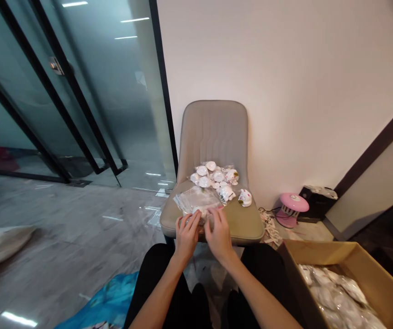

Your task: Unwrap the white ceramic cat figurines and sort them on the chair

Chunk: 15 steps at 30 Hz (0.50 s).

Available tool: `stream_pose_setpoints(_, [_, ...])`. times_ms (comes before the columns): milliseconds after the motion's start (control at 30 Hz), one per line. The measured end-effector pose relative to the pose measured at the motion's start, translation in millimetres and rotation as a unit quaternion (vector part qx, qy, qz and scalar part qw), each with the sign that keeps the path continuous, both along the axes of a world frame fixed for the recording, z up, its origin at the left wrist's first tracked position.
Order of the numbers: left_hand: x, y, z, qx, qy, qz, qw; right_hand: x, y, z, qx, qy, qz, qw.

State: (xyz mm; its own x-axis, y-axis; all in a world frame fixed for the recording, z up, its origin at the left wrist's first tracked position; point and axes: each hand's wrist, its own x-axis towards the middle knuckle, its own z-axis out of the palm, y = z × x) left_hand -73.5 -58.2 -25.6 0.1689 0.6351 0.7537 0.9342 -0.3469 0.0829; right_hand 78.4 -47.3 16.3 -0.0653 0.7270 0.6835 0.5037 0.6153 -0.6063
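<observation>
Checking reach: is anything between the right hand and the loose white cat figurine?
Nothing visible: only the chair seat lies between the right hand and the white cat figurine. A bagged figurine sits beside that path.

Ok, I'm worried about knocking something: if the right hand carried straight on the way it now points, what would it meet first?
The clear plastic bag on the grey chair seat. The right hand points into it, and its fingers seem already against it, though depth is unclear.
</observation>
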Motion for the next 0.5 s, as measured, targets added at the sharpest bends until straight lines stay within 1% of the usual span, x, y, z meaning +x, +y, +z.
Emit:
stream_pose_setpoints(100, [-0.3,-2.2,-0.2,-0.006,0.004,-0.013,1.0,-16.8,-16.8,-9.6,0.026,-0.049,0.066,0.996])
stream_pose_setpoints(167, [-1.2,-3.3,-0.4,-0.015,0.006,-0.011,1.0,-26.5,-21.4,-17.1,0.035,-0.075,0.091,0.992])
stream_pose_setpoints(267, [-3.3,-4.5,-1.5,-0.021,0.012,0.003,1.0,-32.8,-21.4,-23.3,0.021,-0.088,0.095,0.991])
stream_pose_setpoints(400, [-5.3,-6.6,-3.2,-0.024,0.025,0.009,0.999,-30.9,-19.6,-23.6,-0.005,-0.086,0.097,0.992])
stream_pose_setpoints(500, [-4.0,-8.2,-3.1,-0.026,0.025,0.005,0.999,-30.2,-19.0,-23.4,-0.009,-0.091,0.097,0.991])
